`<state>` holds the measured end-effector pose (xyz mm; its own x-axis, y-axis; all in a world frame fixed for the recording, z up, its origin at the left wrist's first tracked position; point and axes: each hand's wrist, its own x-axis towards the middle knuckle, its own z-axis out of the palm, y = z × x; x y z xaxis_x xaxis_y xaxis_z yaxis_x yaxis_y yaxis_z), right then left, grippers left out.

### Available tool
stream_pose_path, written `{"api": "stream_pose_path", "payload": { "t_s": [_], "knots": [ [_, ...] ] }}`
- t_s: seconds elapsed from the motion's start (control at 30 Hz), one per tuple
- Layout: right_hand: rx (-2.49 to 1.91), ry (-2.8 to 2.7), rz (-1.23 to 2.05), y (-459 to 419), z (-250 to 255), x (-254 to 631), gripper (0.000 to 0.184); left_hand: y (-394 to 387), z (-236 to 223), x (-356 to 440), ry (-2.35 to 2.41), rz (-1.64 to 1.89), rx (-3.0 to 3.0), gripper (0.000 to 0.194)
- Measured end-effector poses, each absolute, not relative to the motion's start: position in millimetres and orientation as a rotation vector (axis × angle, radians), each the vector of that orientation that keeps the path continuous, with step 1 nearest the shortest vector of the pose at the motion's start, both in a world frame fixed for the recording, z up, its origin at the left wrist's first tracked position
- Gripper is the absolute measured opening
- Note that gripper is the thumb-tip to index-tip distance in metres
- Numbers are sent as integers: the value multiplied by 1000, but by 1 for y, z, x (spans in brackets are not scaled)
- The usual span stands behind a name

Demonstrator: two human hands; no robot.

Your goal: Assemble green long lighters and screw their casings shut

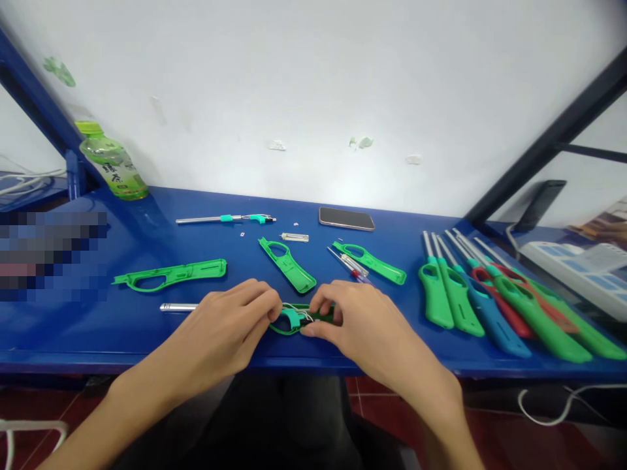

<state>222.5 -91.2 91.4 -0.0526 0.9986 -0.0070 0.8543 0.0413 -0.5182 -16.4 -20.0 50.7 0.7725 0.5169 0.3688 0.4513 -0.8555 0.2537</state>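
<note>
An opened utility lighter (292, 320) lies at the table's front edge, a green half shell with a teal trigger and thin white wires showing. Its silver tube (177, 307) sticks out to the left from under my left hand (235, 323). The fingers of that hand are closed on the lighter near the trigger. My right hand (360, 316) grips the handle end, thumb and fingers bent around it; the exact part pinched is hidden. Loose green half shells (289, 266) (176, 274) (375, 264) lie beyond my hands. Near the right one are a screwdriver (360, 275) and a clear fuel tank (353, 264).
Several assembled lighters (494, 303) lie side by side at the right. Behind my hands are a tube with trigger parts (228, 219), another clear tank (294, 237) and a phone (346, 219). A tea bottle (115, 163) stands back left, by the white wall.
</note>
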Motion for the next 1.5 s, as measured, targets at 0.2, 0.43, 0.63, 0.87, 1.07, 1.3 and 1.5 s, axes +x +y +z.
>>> {"api": "stream_pose_path", "payload": {
  "t_s": [0.2, 0.43, 0.63, 0.87, 1.07, 1.3, 1.5],
  "knots": [
    [-1767, -1958, 641, -90, 92, 224, 13, -20, 52, -17, 764, 645, 2832, 22],
    [-1740, -1985, 587, -91, 91, 226, 14, -22, 53, -16, 728, 669, 2854, 22],
    [-1685, -2000, 554, -90, 93, 227, 11, -22, 51, -17, 750, 698, 2842, 19],
    [-1679, -2010, 437, -90, 90, 229, 11, -21, 50, -14, 781, 776, 2847, 16],
    [-1684, -2018, 458, -89, 91, 228, 10, -19, 48, -12, 794, 842, 2890, 15],
    [-1710, -2015, 480, -85, 89, 228, 10, -17, 43, -9, 817, 878, 2955, 16],
    [-1708, -1989, 512, -84, 89, 227, 9, -15, 40, -10, 823, 836, 2994, 21]
  ]
}}
